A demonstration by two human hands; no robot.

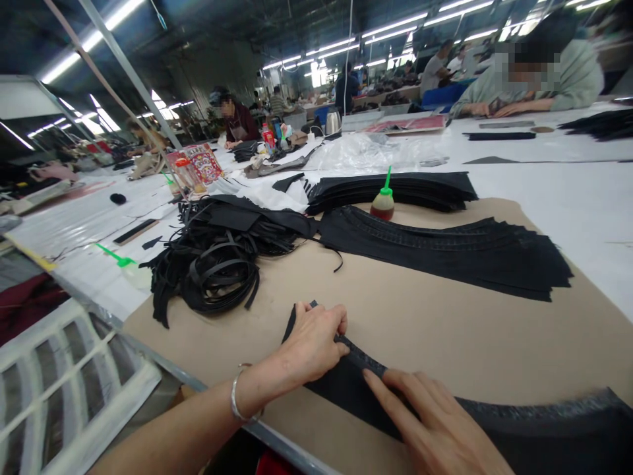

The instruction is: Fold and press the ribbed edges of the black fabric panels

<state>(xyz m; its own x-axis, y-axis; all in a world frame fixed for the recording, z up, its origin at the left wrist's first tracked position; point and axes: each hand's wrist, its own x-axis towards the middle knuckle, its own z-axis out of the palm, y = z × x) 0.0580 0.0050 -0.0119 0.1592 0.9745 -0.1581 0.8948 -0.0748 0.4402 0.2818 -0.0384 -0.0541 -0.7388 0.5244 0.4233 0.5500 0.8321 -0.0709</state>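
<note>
A long curved piece of black leather-like material (353,394) lies along the front of the brown board. A shiny, rough-looking band runs along its curved upper edge. My left hand (316,340), with a silver bracelet on the wrist, is closed on that edge near the piece's left end, thumb and fingers pinching it. My right hand (435,422) rests on the same piece further right, fingers stretched out and pressing flat by the edge; it grips nothing. Behind my hands, a fanned stack of curved black pieces (445,254) lies on the board.
Coiled black strips (217,264) are heaped at the left. A green-capped bottle of amber liquid (383,201) stands between two black stacks. Another green-nozzled bottle (131,267) is near the left table edge. A white slatted rack (74,389) sits below. Co-workers sit across the table.
</note>
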